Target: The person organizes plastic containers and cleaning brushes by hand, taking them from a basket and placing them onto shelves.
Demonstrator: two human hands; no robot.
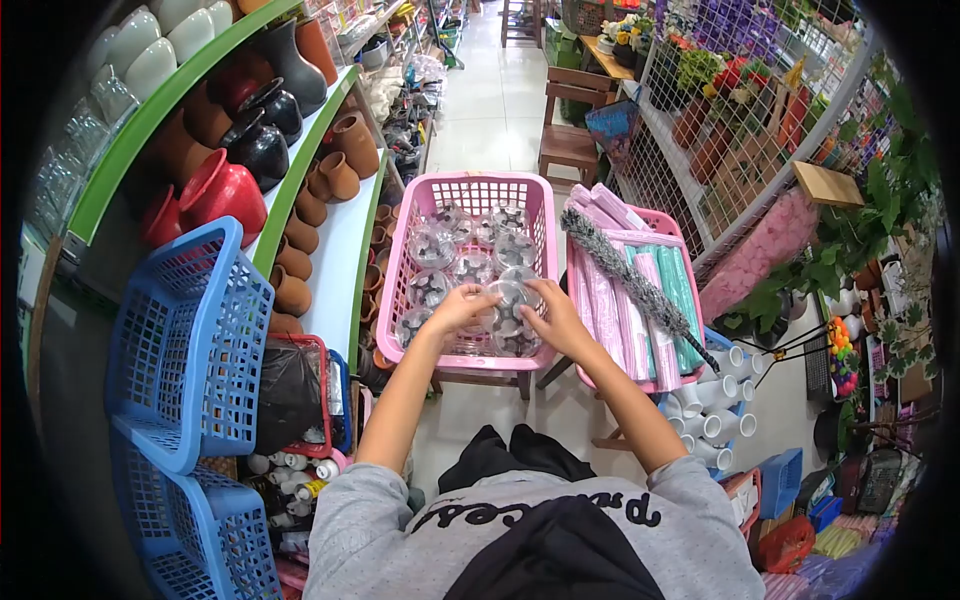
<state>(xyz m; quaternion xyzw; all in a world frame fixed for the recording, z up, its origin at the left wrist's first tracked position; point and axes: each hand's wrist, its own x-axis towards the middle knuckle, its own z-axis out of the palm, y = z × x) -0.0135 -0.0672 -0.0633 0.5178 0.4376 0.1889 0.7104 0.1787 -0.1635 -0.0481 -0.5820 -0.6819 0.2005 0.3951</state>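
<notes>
Both of my hands are over a pink plastic basket [470, 184] with lattice sides. Between them is a clear round plastic container [511, 300] with dark and pale pieces showing through it. My left hand [463, 308] pinches its left edge with thumb and fingers. On the opposite side, my right hand [556, 318] grips the right edge, fingers bent round it. Several similar clear containers [430, 288] lie in the basket around and under the hands. What exactly is inside them is too small to make out.
To the right, a second pink basket [648, 218] holds wrapped pink and green rolls, with a grey fuzzy stick [635, 280] across them. Blue baskets [185, 350] stand at the left, beside shelves of clay pots [340, 175]. A wooden chair [572, 140] stands farther up the aisle.
</notes>
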